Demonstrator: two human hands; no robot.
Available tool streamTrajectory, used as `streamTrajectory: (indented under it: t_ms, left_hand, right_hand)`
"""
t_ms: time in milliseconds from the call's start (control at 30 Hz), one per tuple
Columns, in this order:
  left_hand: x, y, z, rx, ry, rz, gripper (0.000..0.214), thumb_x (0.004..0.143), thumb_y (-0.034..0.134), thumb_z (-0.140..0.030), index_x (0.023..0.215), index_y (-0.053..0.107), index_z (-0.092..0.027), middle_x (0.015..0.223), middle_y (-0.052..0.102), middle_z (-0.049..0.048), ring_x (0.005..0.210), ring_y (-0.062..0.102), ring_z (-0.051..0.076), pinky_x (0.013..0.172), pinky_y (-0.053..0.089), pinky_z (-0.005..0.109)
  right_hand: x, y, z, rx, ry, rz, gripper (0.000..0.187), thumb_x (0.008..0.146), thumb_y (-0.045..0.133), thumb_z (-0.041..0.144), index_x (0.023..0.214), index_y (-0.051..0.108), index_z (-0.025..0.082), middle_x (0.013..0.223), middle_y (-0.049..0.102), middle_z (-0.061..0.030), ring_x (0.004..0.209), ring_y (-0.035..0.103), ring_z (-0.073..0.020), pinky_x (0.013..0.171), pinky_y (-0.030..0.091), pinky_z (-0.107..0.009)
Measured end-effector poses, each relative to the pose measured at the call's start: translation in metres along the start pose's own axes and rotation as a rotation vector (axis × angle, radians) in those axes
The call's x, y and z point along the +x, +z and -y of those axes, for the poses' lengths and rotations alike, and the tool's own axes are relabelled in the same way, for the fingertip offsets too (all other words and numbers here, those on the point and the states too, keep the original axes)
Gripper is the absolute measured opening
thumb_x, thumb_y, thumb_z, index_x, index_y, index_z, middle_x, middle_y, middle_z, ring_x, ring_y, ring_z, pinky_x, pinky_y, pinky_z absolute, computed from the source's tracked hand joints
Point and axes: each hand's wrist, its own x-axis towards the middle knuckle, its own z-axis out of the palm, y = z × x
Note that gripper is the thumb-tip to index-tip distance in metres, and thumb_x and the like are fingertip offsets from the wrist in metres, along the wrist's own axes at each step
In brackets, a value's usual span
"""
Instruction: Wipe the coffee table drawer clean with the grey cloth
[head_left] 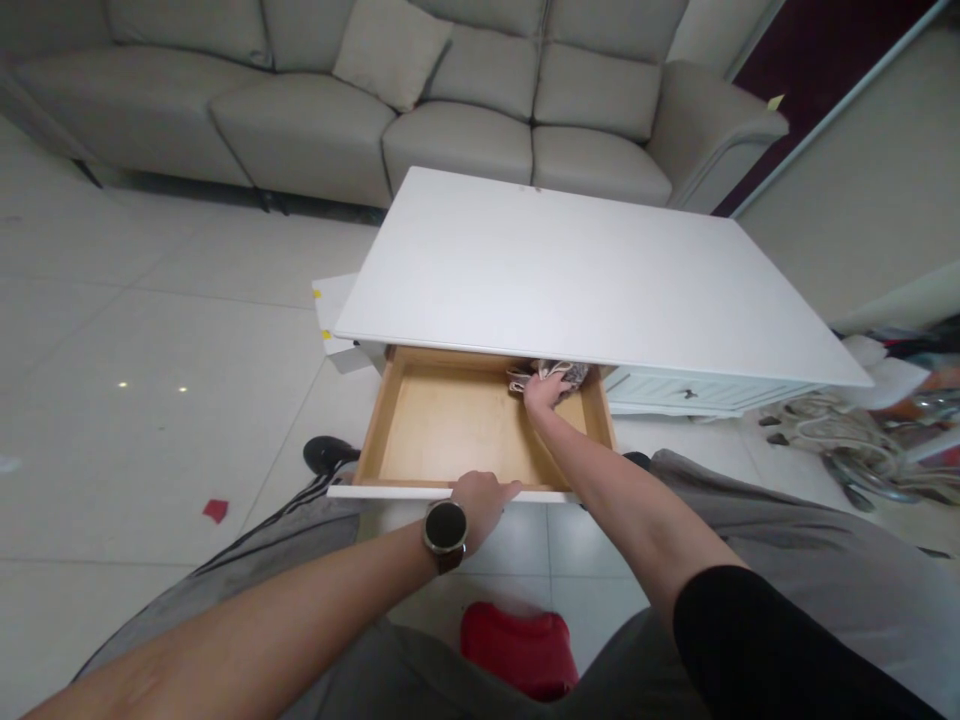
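Note:
A wooden drawer (pixel 450 425) with a white front is pulled out of the white coffee table (pixel 570 270). My left hand (pixel 484 500), with a watch (pixel 445 527) on its wrist, grips the top edge of the drawer front. Inside the drawer, my right hand (pixel 546 390) is closed on a patterned, folded cloth (pixel 574 373) at the back right corner. Part of the cloth lies under the tabletop's edge, and my right fingertips are partly hidden by it.
Behind the table stands a grey sofa (pixel 465 150) with a cushion (pixel 394 50). A white box (pixel 337 320) sits left of the table. Below the drawer is a red object (pixel 517 650). Coiled hoses or cables (pixel 840 440) lie at the right, and a red scrap (pixel 216 511) is on the floor.

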Motion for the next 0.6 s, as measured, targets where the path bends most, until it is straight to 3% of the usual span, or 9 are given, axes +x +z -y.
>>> streamTrajectory:
  t_ms: [67, 133, 233, 300, 433, 600]
  left_hand:
    - [0.0, 0.001, 0.001, -0.015, -0.001, -0.007, 0.039, 0.099, 0.045, -0.015, 0.133, 0.061, -0.026, 0.103, 0.074, 0.0162, 0.092, 0.074, 0.031, 0.07, 0.053, 0.036]
    - [0.0, 0.002, 0.001, -0.031, -0.006, -0.018, 0.037, 0.099, 0.045, -0.016, 0.13, 0.063, -0.025, 0.102, 0.074, 0.0161, 0.09, 0.074, 0.03, 0.071, 0.053, 0.036]
    - [0.001, 0.002, 0.0, -0.065, -0.01, -0.037, 0.034, 0.097, 0.045, -0.012, 0.12, 0.069, -0.019, 0.1, 0.074, 0.0164, 0.09, 0.074, 0.029, 0.074, 0.055, 0.036]
    - [0.002, 0.001, -0.001, -0.084, -0.011, -0.038, 0.034, 0.096, 0.044, -0.01, 0.116, 0.07, -0.017, 0.1, 0.074, 0.0163, 0.091, 0.074, 0.029, 0.075, 0.055, 0.037]
    - [0.001, -0.002, -0.001, -0.067, -0.014, 0.007, 0.038, 0.099, 0.044, -0.015, 0.129, 0.065, -0.026, 0.102, 0.074, 0.014, 0.091, 0.073, 0.028, 0.072, 0.053, 0.034]
    - [-0.003, -0.004, 0.001, -0.06, -0.004, 0.038, 0.042, 0.099, 0.046, -0.014, 0.136, 0.059, -0.027, 0.105, 0.073, 0.0154, 0.093, 0.073, 0.029, 0.07, 0.05, 0.032]
  right_hand:
    - [-0.013, 0.017, 0.031, 0.147, 0.002, -0.051, 0.061, 0.099, 0.042, 0.03, 0.154, 0.022, 0.014, 0.13, 0.054, -0.0281, 0.114, 0.065, -0.0358, 0.098, 0.049, -0.057]
    - [-0.028, 0.035, 0.064, 0.236, -0.131, 0.009, 0.058, 0.099, 0.039, 0.024, 0.153, 0.019, 0.017, 0.135, 0.051, -0.0266, 0.114, 0.064, -0.0332, 0.097, 0.05, -0.056]
    - [-0.047, 0.054, 0.104, 0.158, -0.334, 0.176, 0.06, 0.099, 0.038, 0.023, 0.155, 0.016, 0.017, 0.142, 0.041, -0.027, 0.121, 0.06, -0.0345, 0.102, 0.046, -0.054]
    - [-0.051, 0.057, 0.112, 0.096, -0.324, 0.168, 0.065, 0.099, 0.037, 0.023, 0.158, 0.013, 0.013, 0.143, 0.038, -0.0273, 0.126, 0.055, -0.0349, 0.106, 0.044, -0.051]
    - [-0.041, 0.043, 0.085, 0.071, -0.249, 0.037, 0.072, 0.094, 0.036, 0.013, 0.161, 0.013, 0.012, 0.138, 0.045, -0.0265, 0.125, 0.054, -0.0349, 0.107, 0.042, -0.049]
    - [-0.015, 0.002, 0.008, -0.068, -0.251, -0.081, 0.065, 0.089, 0.034, 0.009, 0.155, 0.036, 0.01, 0.127, 0.058, -0.0252, 0.12, 0.058, -0.0336, 0.101, 0.046, -0.046]
